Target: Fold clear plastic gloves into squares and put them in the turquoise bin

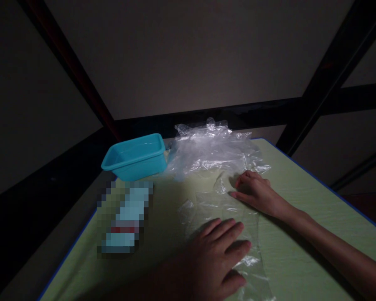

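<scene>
Found left hand (219, 257) nearest, palm down with fingers spread over clear film (227, 208), likely to keep it flat on tabletop (301, 190). Farther up, saw right hand (253, 190) with thumb and curled fingers parted, just beside film's raised far end; could not tell if touching. Beyond, noted blue tub (141, 161) and crumpled plastic pile (213, 146), probably set back for working room.

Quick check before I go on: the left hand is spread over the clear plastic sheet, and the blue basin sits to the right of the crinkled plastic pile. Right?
Not quite: the blue basin sits to the left of the crinkled plastic pile, as the head view shows. The left hand is spread over the clear plastic sheet.
</scene>
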Demonstrator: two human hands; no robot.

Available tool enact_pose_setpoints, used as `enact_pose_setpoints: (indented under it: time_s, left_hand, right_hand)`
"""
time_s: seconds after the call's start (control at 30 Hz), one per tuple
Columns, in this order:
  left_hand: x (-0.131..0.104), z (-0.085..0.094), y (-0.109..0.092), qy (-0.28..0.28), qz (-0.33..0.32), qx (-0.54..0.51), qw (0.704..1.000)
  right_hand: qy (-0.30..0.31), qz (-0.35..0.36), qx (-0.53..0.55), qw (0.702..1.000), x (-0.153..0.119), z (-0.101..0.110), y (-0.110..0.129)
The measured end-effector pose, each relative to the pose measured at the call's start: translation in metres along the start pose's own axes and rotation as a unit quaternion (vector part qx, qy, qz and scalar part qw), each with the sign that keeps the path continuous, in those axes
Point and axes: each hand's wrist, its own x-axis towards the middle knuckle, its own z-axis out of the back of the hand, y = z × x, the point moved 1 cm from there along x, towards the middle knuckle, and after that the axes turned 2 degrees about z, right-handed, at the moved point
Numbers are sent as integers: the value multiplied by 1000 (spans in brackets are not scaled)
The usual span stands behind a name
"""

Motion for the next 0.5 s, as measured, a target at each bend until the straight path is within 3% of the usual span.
enact_pose_setpoints:
  time_s: [0.17,0.5]
  left_hand:
    - [0,-5,1,-2,-4,0,1000]
    - [0,1,-1,2,0,6,1000]
  right_hand:
    - [17,-13,32,999,-1,-5,-1]
    - [59,27,186,980,0,-2,8]
